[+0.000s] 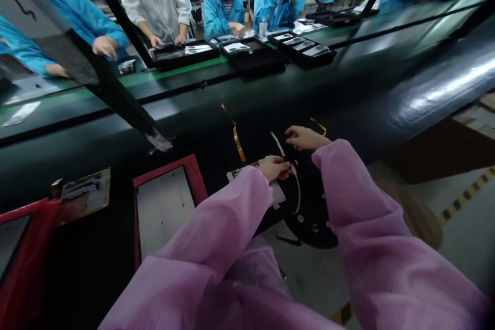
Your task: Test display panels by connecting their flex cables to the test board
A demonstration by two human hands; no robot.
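My left hand (275,168) is closed in a pinch, its fingertips at the connector end of a thin white cable (298,196). That cable curves down over a round black plate with holes (315,228). Under my left hand lies a flat device part with a pale metal face (277,195), partly hidden by my sleeve. Just beyond it, my right hand (307,138) hovers with loosely bent fingers, slightly apart, and nothing visible in them. Close to its fingertips stands a white strip (277,143). Orange flex ribbons (237,142) rise behind the part.
A red-framed panel (197,178) lies at left, near a circuit assembly (87,191) and another red-edged panel (38,227). A slanted post (116,103) crosses the left side. Beyond the dark green conveyor (185,105), people in blue and white coats work beside black trays (253,64).
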